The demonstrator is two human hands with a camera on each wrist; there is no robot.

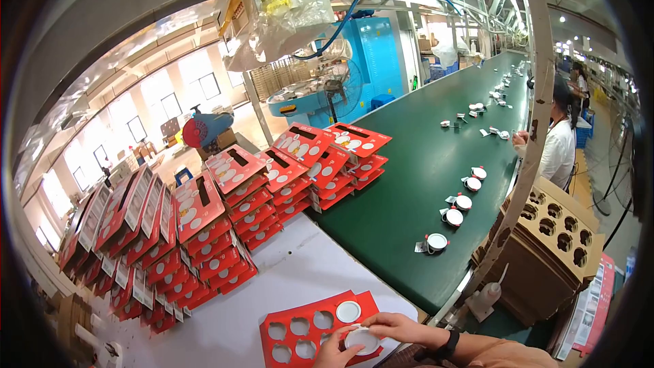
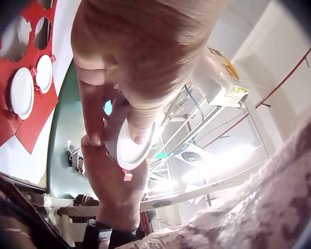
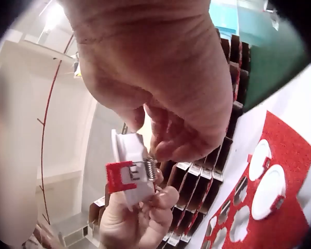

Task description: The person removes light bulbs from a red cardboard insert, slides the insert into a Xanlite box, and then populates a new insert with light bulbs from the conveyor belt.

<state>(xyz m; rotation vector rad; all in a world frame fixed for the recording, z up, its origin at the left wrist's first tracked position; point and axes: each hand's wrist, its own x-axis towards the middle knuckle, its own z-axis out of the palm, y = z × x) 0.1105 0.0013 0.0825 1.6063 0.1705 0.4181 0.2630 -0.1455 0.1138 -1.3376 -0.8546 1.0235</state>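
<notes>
My left hand [image 1: 332, 352] holds a round white downlight [image 3: 132, 168] by its rim, thumb across the white face [image 2: 132, 148]. The downlight has a coiled metal spring and a red clip at its side. My right hand [image 1: 398, 329], with a dark band at the wrist, has its fingers curled at the back of the downlight; what exactly they pinch there is hidden. Below lies a red card [image 1: 294, 311] with two rows of round holes. Two white downlights sit in its end holes, one nearer [image 3: 268, 192] and one farther [image 3: 259, 160].
Stacks of red printed cartons [image 1: 235, 197] stand at left on the white table [image 1: 300, 249]. A green conveyor belt [image 1: 381, 197] carries several downlights [image 1: 437, 242]. At right are a rusty post [image 1: 528, 170], a brown box of punched cardboard inserts [image 1: 555, 232], a white bottle [image 1: 487, 296] and a person in white [image 1: 560, 150].
</notes>
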